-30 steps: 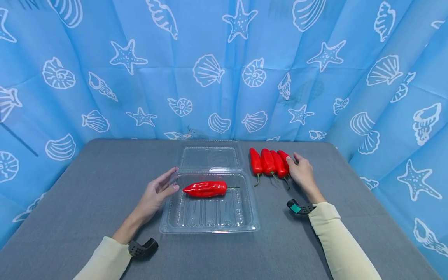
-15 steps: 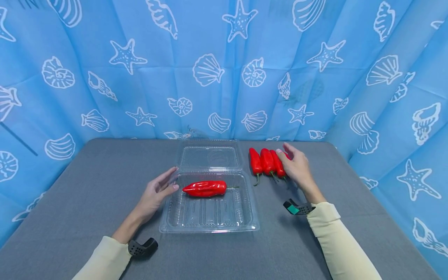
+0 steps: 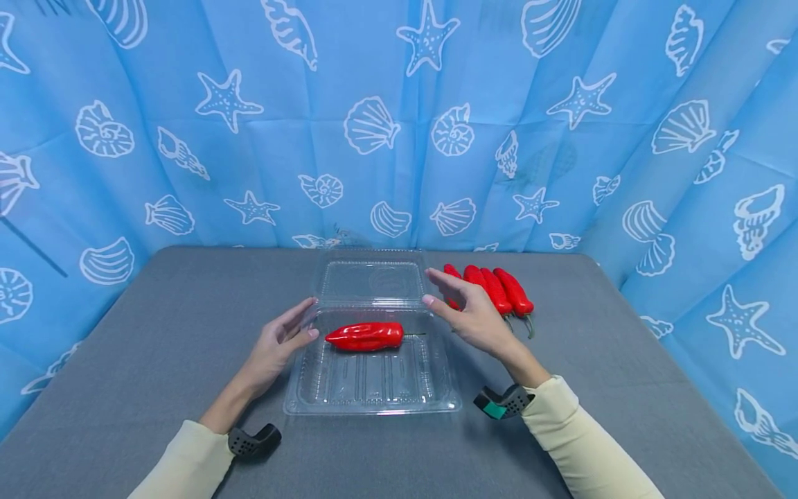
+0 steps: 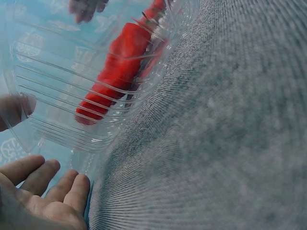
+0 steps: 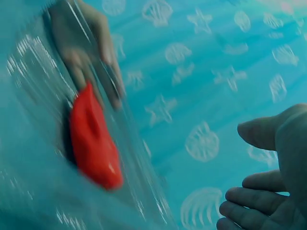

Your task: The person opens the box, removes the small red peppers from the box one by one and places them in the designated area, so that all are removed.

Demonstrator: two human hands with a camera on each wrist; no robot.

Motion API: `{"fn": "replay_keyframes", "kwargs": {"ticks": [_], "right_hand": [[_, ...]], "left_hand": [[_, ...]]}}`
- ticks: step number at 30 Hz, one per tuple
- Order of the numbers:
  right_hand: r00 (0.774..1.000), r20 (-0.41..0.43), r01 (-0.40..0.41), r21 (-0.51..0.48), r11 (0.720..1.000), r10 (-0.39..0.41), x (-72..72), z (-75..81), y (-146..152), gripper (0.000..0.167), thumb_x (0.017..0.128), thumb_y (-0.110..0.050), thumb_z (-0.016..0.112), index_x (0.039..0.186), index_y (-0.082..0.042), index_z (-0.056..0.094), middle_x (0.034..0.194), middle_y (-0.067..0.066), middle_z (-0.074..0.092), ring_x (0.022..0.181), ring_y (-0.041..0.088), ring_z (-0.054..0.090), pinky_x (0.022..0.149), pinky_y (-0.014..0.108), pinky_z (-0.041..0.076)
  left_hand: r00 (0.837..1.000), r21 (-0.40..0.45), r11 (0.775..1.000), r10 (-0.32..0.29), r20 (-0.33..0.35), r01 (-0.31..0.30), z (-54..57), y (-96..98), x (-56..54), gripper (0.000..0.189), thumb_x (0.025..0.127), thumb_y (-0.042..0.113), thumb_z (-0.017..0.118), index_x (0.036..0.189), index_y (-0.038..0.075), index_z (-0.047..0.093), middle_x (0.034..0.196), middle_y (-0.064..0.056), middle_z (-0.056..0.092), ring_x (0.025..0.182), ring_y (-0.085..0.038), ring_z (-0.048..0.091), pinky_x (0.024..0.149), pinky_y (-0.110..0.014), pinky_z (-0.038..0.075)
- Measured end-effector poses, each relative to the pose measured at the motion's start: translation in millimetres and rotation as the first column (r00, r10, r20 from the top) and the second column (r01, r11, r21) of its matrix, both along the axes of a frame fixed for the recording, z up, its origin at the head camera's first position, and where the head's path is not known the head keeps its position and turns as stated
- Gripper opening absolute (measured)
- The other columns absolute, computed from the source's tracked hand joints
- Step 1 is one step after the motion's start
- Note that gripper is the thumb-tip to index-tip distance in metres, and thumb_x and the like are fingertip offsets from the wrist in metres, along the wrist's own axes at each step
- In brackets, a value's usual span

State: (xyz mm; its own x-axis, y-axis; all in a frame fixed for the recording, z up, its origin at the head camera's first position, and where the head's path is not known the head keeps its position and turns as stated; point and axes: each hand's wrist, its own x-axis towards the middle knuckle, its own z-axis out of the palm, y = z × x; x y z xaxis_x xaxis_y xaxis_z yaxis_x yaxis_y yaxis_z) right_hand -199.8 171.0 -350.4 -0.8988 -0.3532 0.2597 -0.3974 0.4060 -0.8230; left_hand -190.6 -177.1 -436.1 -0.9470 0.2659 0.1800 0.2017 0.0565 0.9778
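Note:
In the head view, one red pepper (image 3: 364, 337) with a thin green stem lies crosswise in a clear plastic clamshell box (image 3: 374, 414), whose hinged lid (image 3: 374, 278) is laid back. My left hand (image 3: 277, 352) rests at the box's left side, thumb tip by the rim and fingers extended. Holding nothing, my right hand (image 3: 479, 320) hovers by the box's back right corner, its thumb and fingers spread apart. The right wrist view shows that hand's fingers (image 5: 252, 199) bare, with the same pepper (image 5: 96, 148) blurred beyond the plastic wall.
Several more red peppers (image 3: 515, 294) lie in a row on the grey tabletop (image 3: 598, 333) right of the lid, partly behind my right hand. A blue curtain (image 3: 399, 173) with white shells and starfish hangs along the back and sides.
My right hand has left the rightmost pepper of the row and moved left towards the box, with nothing in it. The left hand and the boxed pepper have stayed put.

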Motion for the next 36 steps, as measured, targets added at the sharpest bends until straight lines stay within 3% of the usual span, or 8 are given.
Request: {"fn": "replay_keyframes", "kwargs": {"ticks": [3, 7, 13, 17, 21, 29, 33, 36], "right_hand": [[0.996, 0.012, -0.083, -0.007, 0.997, 0.083, 7.9, -1.9, -13, 0.063, 0.096, -0.019, 0.069, 0.151, 0.0, 0.045, 0.152, 0.016, 0.049, 0.14, 0.033, 0.046, 0.113, 0.054, 0.038], [0.983, 0.04, -0.179, 0.002, 0.984, 0.179, 15.7, -9.2, -27, 0.062, 0.097, -0.019, 0.068, 0.151, -0.002, 0.045, 0.153, 0.013, 0.048, 0.142, 0.031, 0.045, 0.116, 0.051, 0.036], [0.965, 0.045, -0.258, 0.035, 0.965, 0.257, 20.9, -21.8, -41, 0.064, 0.096, -0.023, 0.07, 0.152, -0.005, 0.045, 0.153, 0.012, 0.049, 0.14, 0.03, 0.046, 0.113, 0.053, 0.039], [0.971, 0.017, -0.241, 0.131, 0.962, 0.24, 23.7, -24.1, -45, 0.068, 0.094, -0.028, 0.072, 0.153, -0.01, 0.045, 0.153, 0.006, 0.05, 0.139, 0.026, 0.048, 0.111, 0.052, 0.043], [0.971, -0.007, -0.233, 0.198, 0.952, 0.239, 25.5, -22.4, -48, 0.069, 0.093, -0.032, 0.073, 0.155, -0.018, 0.044, 0.153, 0.002, 0.05, 0.139, 0.023, 0.047, 0.111, 0.052, 0.042], [0.964, 0.0, -0.262, 0.183, 0.948, 0.266, 24.2, -21.7, -50, 0.07, 0.093, -0.029, 0.074, 0.155, -0.018, 0.044, 0.154, 0.003, 0.048, 0.142, 0.024, 0.044, 0.113, 0.054, 0.039], [0.963, 0.02, -0.269, 0.19, 0.944, 0.27, 22.0, -23.9, -50, 0.071, 0.093, -0.028, 0.074, 0.156, -0.015, 0.043, 0.154, 0.004, 0.048, 0.141, 0.024, 0.045, 0.113, 0.054, 0.039], [0.961, 0.059, -0.277, 0.197, 0.941, 0.27, 21.0, -24.8, -51, 0.073, 0.093, -0.027, 0.074, 0.157, -0.016, 0.041, 0.154, 0.006, 0.048, 0.14, 0.025, 0.046, 0.112, 0.054, 0.04]], "left_hand": [[1.0, -0.01, 1.0, 0.002, 0.005, -0.002, 0.3, 0.5, 0.0, 0.068, 0.1, 0.011, 0.061, 0.157, -0.002, 0.027, 0.164, -0.019, 0.027, 0.149, -0.037, 0.029, 0.115, -0.03, 0.032], [1.0, -0.014, 1.0, 0.002, 0.007, -0.001, 0.6, 0.6, 0.4, 0.068, 0.101, 0.011, 0.061, 0.158, -0.002, 0.026, 0.164, -0.019, 0.026, 0.149, -0.037, 0.029, 0.114, -0.028, 0.032], [1.0, -0.006, 1.0, 0.0, 0.005, 0.0, 0.4, 0.9, 0.6, 0.069, 0.1, 0.011, 0.061, 0.158, -0.003, 0.026, 0.164, -0.019, 0.026, 0.149, -0.037, 0.028, 0.114, -0.028, 0.032], [1.0, -0.016, 1.0, 0.001, 0.007, -0.001, 0.9, 1.5, 0.5, 0.068, 0.1, 0.01, 0.06, 0.158, -0.003, 0.026, 0.164, -0.019, 0.026, 0.149, -0.037, 0.028, 0.116, -0.036, 0.029], [1.0, -0.023, 1.0, -0.001, 0.009, 0.002, 1.0, 1.4, 0.2, 0.068, 0.101, 0.009, 0.06, 0.158, -0.002, 0.025, 0.165, -0.019, 0.025, 0.149, -0.037, 0.028, 0.115, -0.031, 0.031], [1.0, -0.007, 1.0, -0.006, 0.013, 0.006, 1.4, 1.9, -0.4, 0.069, 0.1, 0.01, 0.061, 0.158, -0.003, 0.025, 0.165, -0.019, 0.024, 0.149, -0.038, 0.027, 0.106, -0.015, 0.036], [1.0, -0.009, 1.0, -0.01, 0.01, 0.01, 1.3, 2.0, -0.2, 0.069, 0.1, 0.01, 0.061, 0.158, -0.003, 0.025, 0.165, -0.02, 0.023, 0.149, -0.038, 0.027, 0.107, -0.016, 0.036], [1.0, -0.018, 1.0, -0.011, 0.006, 0.011, 1.4, 1.6, 0.0, 0.069, 0.1, 0.011, 0.061, 0.158, -0.002, 0.025, 0.165, -0.019, 0.024, 0.149, -0.038, 0.027, 0.112, -0.024, 0.034]]}}
